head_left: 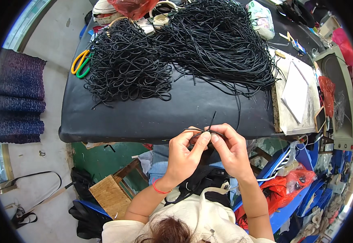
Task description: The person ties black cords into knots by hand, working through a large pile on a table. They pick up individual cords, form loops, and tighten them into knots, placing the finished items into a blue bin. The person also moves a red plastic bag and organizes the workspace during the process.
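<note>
Just off the front edge of the black table, my two hands meet over a thin black cord [213, 118]. My left hand [186, 149] pinches it between thumb and fingers, and a red string sits round that wrist. Close against it, my right hand [230, 148] pinches the same cord where the strands cross. One cord end sticks up above the fingertips; a loop shows at the left fingers. Beyond them lies a heap of looped black cords [130, 65], and to its right a larger pile of long, straighter black cords [221, 44].
Scissors with yellow and green handles [80, 65] lie at the table's left edge. On the right, a pale board [283, 109] carries white paper [296, 91]. A wooden stool [111, 196] stands below left. Red plastic bags [288, 190] rest on a blue surface at lower right.
</note>
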A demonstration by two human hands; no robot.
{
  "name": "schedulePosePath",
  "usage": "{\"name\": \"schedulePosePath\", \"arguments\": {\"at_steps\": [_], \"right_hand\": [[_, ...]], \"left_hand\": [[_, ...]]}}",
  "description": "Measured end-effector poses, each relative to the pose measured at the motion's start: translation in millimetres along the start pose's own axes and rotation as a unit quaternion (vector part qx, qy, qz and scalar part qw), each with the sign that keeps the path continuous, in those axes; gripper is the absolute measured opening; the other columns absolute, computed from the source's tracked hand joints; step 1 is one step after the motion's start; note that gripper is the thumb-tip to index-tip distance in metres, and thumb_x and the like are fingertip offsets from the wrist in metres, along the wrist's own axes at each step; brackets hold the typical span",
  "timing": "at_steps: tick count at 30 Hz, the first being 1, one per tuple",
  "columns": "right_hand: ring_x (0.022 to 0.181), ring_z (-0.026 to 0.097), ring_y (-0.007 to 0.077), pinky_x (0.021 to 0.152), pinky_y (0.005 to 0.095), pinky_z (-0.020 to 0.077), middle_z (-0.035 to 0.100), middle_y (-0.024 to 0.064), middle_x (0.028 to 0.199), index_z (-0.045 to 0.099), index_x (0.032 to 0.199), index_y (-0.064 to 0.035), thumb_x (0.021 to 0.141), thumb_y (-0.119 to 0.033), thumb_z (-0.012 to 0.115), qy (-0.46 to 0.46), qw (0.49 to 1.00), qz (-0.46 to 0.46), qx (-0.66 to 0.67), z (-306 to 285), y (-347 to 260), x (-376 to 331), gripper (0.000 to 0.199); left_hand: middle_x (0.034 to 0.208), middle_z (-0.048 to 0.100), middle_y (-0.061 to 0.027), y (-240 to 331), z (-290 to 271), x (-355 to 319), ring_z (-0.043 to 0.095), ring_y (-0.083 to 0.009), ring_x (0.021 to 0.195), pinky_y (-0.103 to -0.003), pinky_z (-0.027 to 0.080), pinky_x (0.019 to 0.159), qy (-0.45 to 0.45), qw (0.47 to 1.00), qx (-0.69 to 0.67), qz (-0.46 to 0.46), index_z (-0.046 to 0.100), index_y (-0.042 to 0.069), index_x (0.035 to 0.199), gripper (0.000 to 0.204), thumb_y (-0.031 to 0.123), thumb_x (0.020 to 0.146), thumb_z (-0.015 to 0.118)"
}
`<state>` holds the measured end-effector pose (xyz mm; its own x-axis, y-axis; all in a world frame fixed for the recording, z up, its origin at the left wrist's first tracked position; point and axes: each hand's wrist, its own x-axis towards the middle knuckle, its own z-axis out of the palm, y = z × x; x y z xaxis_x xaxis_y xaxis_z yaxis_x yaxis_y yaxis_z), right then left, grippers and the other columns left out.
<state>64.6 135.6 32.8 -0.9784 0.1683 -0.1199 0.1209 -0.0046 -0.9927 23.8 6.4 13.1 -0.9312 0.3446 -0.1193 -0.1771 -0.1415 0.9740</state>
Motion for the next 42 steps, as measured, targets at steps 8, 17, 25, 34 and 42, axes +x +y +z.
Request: {"name": "schedulePosePath", "arguments": {"at_steps": [8,17,25,34,42], "right_hand": [[0.073,0.049,0.0039,0.064,0.0196,0.0413,0.058,0.0006,0.089,0.056,0.105,0.0,0.092,-0.014,0.052,-0.014,0.996,0.06,0.065,1.9,0.7,-2.6,0.02],[0.078,0.053,0.0065,0.07,0.0209,0.044,0.056,-0.0003,0.082,0.065,0.087,0.0019,0.088,-0.013,0.06,0.038,0.996,0.027,0.08,3.3,-5.4,13.7,0.015],[0.059,0.052,0.0152,0.053,0.0261,0.0421,0.056,0.0078,0.071,0.062,0.079,0.003,0.079,-0.003,0.065,0.193,0.931,-0.2,-0.237,17.6,3.4,14.2,0.006],[0.064,0.047,0.0049,0.058,0.0189,0.0396,0.055,-0.0009,0.077,0.063,0.087,-0.0024,0.093,-0.027,0.052,0.104,0.979,0.098,0.142,0.5,-2.3,7.4,0.028],[0.062,0.044,0.0057,0.053,0.0256,0.0376,0.051,0.0022,0.07,0.052,0.074,0.0011,0.086,-0.011,0.061,0.181,0.901,-0.249,-0.307,21.3,10.5,8.7,0.019]], "left_hand": [[0.073,0.059,-0.0016,-2.9,-3.3,-1.6,0.053,-0.0048,0.066,-0.021,0.043,0.06,-0.005,0.999,-0.023,-0.033,0.061,-0.003,0.086,0.014,0.011,0.088,0.059],[0.087,0.063,-0.005,15.4,-14.3,-0.3,0.058,-0.008,0.081,-0.022,0.047,0.073,-0.09,0.994,-0.035,-0.055,0.061,-0.004,0.097,0.013,0.006,0.088,0.058],[0.076,0.063,-0.0101,12.7,-11.4,-1.5,0.059,-0.0144,0.066,-0.026,0.047,0.06,-0.083,0.978,0.172,0.083,0.062,-0.003,0.09,0.013,0.005,0.081,0.065],[0.08,0.062,-0.0018,8.0,-24.8,9.3,0.056,-0.0063,0.07,-0.02,0.046,0.062,-0.113,0.985,-0.119,-0.057,0.064,-0.002,0.088,0.011,0.008,0.085,0.063],[0.074,0.063,-0.0046,10.1,-7.6,1.2,0.058,-0.0088,0.065,-0.024,0.048,0.06,-0.04,0.988,0.148,0.034,0.062,-0.004,0.086,0.011,0.006,0.086,0.059]]}}
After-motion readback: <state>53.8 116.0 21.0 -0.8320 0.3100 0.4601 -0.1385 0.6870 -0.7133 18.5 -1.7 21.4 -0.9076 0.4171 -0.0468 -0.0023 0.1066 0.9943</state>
